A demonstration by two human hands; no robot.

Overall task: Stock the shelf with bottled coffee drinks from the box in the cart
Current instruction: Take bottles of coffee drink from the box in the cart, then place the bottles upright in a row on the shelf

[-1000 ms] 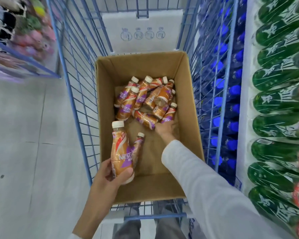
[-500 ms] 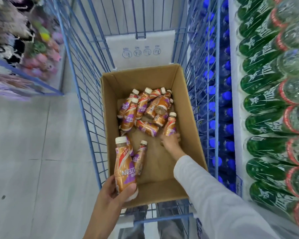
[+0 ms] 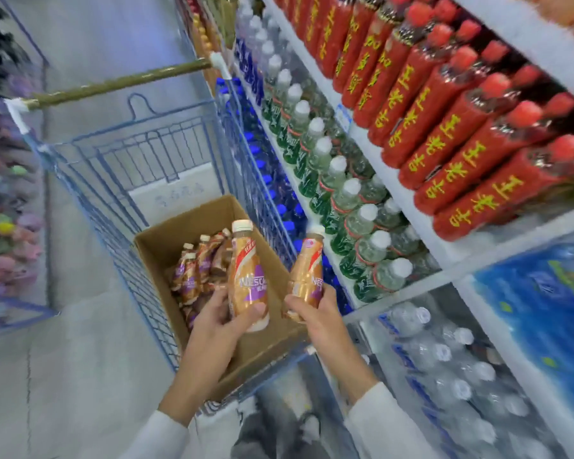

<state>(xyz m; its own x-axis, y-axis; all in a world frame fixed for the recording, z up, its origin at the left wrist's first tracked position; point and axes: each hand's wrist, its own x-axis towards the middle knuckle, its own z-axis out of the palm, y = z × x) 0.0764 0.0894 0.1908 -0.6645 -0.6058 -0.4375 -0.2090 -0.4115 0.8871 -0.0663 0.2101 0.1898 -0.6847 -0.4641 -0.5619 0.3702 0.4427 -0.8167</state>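
Half a second ago my right grip point(image 3: 315, 314) was down on the floor of the box point(image 3: 166, 240), reaching among the loose bottles. Now it is up and clear, fingers wrapped round a coffee bottle point(image 3: 307, 276) held upright just beside the second coffee bottle point(image 3: 247, 276), which my left grip point(image 3: 217, 326) clasps above the near end of the box in the cart point(image 3: 130, 150). My view has swung up toward the shelf point(image 3: 478, 263) with its green bottles point(image 3: 340, 200) and red bottles point(image 3: 444, 134), so I judge the pick done and the carry next, though no coffee slot shows yet.
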